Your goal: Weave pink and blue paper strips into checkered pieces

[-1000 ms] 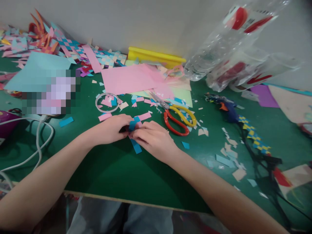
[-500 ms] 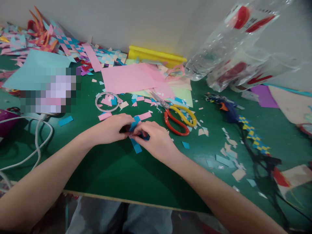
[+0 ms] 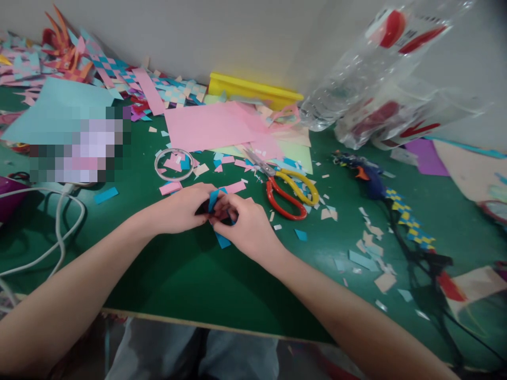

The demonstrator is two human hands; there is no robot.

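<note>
Close together over the green table (image 3: 174, 285), my left hand (image 3: 184, 209) and my right hand (image 3: 249, 221) both pinch a piece of blue paper strip (image 3: 223, 240). One end of the strip sticks up between the fingertips and another hangs below them. My fingers hide the middle of it. Just beyond my right hand lie scissors (image 3: 291, 192) with one red and one yellow handle, blades pointing away. A white tape ring (image 3: 157, 171) rests past my left hand, with small pink and blue paper scraps inside and around it.
Pink paper sheets (image 3: 206, 126) lie before a yellow tray (image 3: 255, 89) at the wall. Clear plastic cups (image 3: 336, 95) lean at back right. A phone-like, blurred device (image 3: 93, 145) with a white cable (image 3: 59, 232) sits left. A dark stand with woven paper strip (image 3: 407, 216) is right.
My right hand has shifted slightly left, its fingers curling closer to the left fingertips. The blue strip's upper end has tilted and less of its lower end shows.
</note>
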